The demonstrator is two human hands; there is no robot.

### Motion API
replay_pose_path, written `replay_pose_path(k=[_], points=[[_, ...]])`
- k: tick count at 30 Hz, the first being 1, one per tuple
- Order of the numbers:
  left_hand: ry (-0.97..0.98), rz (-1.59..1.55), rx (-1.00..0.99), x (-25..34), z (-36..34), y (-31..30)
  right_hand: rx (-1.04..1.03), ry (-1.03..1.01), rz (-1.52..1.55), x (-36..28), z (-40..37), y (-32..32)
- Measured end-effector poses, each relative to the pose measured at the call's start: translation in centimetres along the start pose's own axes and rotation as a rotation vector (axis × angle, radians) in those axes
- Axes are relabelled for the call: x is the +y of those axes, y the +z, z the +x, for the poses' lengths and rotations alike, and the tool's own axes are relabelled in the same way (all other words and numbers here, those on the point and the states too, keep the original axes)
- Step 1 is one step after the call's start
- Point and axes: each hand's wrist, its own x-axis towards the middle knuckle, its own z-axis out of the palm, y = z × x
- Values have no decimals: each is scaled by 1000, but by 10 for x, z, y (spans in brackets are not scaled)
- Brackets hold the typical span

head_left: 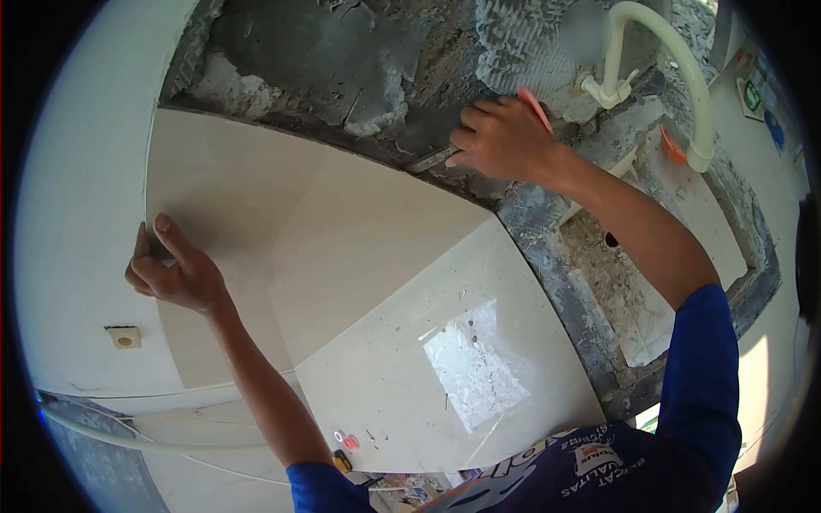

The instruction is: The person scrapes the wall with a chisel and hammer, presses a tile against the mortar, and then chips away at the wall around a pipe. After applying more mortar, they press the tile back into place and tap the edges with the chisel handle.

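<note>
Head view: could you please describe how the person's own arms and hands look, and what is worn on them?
The left hand and right hand wear no gloves, and no watch shows. The forearms are bare. Blue sleeves end near the elbows; the dark shirt carries pale lettering.

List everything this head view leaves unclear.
All in the head view:
Red tool: mostly hidden by the right hand.
Small red item on the pale slab: too small to identify.
Clutter: partly covered by the shirt.
</note>
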Motion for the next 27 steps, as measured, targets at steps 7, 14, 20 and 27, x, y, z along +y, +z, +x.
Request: replay_pose_path(k=[7, 14, 20, 27], points=[[406, 5, -247, -61, 4, -66, -45, 553, 133, -13, -79, -57], [-328, -292, -302, -179, -82, -161, -335, 1358, 1152, -207, -201, -51], [-384, -468, -668, -209, -255, -207, -416, 1088, 1481, -396, -119, -29], [-86, -270, -174, -318, -151, -211, -70, -10, 283, -478, 133, -112]])
